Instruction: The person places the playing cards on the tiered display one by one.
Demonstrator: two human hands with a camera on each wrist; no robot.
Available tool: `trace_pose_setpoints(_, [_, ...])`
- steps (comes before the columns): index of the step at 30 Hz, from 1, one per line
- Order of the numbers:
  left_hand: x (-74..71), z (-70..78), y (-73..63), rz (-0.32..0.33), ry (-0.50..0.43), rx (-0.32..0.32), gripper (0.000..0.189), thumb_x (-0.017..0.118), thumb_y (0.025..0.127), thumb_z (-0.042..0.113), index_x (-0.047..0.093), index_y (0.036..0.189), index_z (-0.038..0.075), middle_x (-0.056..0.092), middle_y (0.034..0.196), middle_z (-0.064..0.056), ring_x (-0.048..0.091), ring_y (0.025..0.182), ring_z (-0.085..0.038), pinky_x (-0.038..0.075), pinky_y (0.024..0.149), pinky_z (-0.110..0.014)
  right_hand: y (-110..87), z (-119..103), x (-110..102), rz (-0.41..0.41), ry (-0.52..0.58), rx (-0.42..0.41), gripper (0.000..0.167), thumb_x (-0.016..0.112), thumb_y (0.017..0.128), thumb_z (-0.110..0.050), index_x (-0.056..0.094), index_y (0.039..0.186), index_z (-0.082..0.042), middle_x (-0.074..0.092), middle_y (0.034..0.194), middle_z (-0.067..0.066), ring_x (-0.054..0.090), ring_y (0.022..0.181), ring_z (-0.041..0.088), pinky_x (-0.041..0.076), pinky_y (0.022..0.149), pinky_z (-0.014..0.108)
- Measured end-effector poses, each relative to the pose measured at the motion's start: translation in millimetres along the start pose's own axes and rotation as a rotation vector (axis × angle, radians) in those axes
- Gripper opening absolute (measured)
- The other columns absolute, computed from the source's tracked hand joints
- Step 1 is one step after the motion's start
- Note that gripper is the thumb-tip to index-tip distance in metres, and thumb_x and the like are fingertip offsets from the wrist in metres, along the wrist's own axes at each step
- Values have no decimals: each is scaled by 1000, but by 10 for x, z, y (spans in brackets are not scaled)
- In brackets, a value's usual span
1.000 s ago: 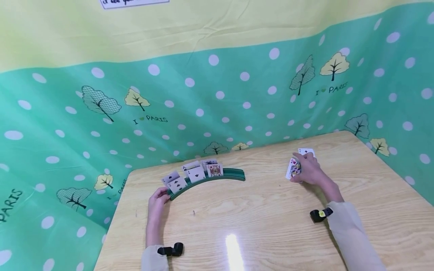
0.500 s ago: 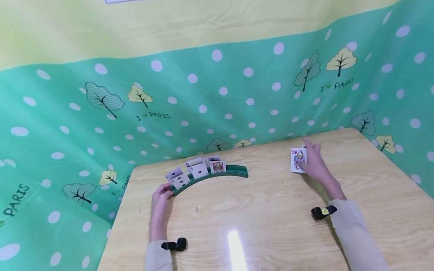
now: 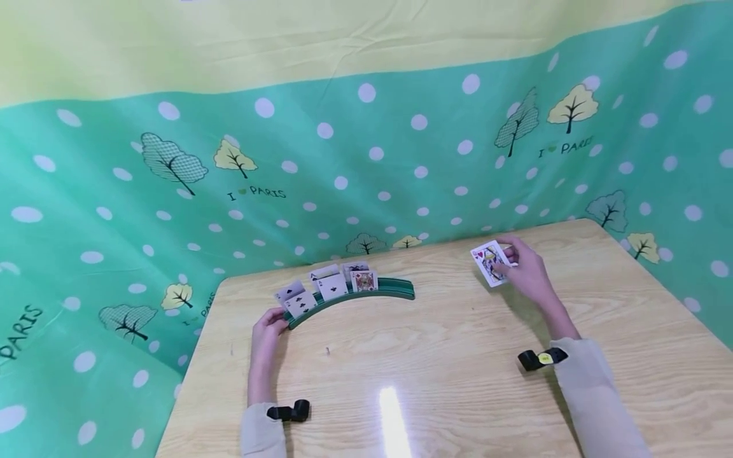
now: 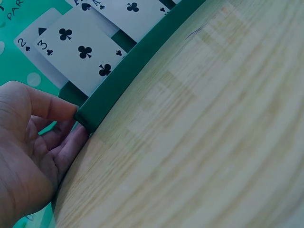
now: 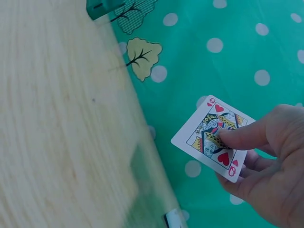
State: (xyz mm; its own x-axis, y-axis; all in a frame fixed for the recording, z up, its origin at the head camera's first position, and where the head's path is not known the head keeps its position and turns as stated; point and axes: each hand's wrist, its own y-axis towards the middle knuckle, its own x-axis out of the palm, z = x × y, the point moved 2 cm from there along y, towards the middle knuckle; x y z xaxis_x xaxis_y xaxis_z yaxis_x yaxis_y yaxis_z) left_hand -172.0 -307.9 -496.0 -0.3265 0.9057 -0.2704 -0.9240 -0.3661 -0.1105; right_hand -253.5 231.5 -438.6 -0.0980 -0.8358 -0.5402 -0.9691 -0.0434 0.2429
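My left hand (image 3: 267,334) pinches the left end of a curved green card holder (image 3: 395,289), thumb and fingertips on its corner in the left wrist view. Slotted in that end are a three of clubs (image 4: 84,52) and, behind it, a two of spades (image 4: 28,42). Farther along stand an ace of clubs (image 3: 332,288) with another ace behind, and a red face card (image 3: 364,280) before another face card (image 3: 355,266). Over the right side of the table, my right hand (image 3: 529,273) holds a queen of hearts (image 5: 202,128), tilted, thumb on its face and fingers behind.
The holder's right part (image 3: 401,285) bears no cards. A green dotted cloth (image 3: 389,152) hangs along the back edge of the wooden table (image 3: 446,356). By that edge in the right wrist view, a small white object (image 5: 175,218) is cut off by the frame.
My right hand has slid the queen of hearts away from the other card, lifted it and tilted it, moving it slightly left. My left hand stays on the holder's end.
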Motion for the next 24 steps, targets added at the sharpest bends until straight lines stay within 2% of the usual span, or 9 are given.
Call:
trace_pose_setpoints(5, [-23, 0, -12, 11, 9, -2, 39, 50, 97, -4, 55, 134, -14, 57, 134, -30, 56, 102, -8, 43, 83, -10, -11, -75, -14, 27, 13, 12, 38, 71, 92, 4, 59, 127, 12, 66, 110, 29, 62, 98, 34, 47, 74, 15])
trace_pose_setpoints(9, [-14, -15, 4, 2, -2, -1, 39, 52, 97, -5, 55, 134, -15, 60, 130, -26, 55, 96, -2, 44, 84, -11, -26, -163, -51, 45, 46, 18, 27, 69, 96, 0, 63, 119, 12, 67, 108, 28, 61, 92, 25, 50, 72, 14])
trace_pose_setpoints(15, [-5, -29, 24, -5, -13, -10, 39, 52, 96, -5, 55, 134, -14, 58, 134, -29, 56, 99, -5, 44, 83, -11, -78, -346, -118, 74, 131, 28, 29, 70, 97, -4, 63, 121, 11, 67, 113, 30, 63, 87, 3, 55, 74, 15])
trace_pose_setpoints(20, [6, -28, 32, -15, -11, -4, 39, 52, 95, -7, 55, 133, -15, 59, 132, -29, 56, 98, -5, 45, 82, -11, -101, -499, -159, 144, 222, 28, 35, 68, 97, -1, 59, 130, 9, 66, 118, 27, 65, 90, 0, 56, 77, 16])
trace_pose_setpoints(24, [-14, 3, 24, -6, -5, -7, 39, 51, 96, -6, 54, 134, -15, 57, 135, -30, 56, 99, -5, 45, 82, -11, -72, -612, -138, 165, 259, 3, 33, 66, 99, -1, 60, 130, 9, 68, 112, 17, 66, 90, 2, 57, 77, 19])
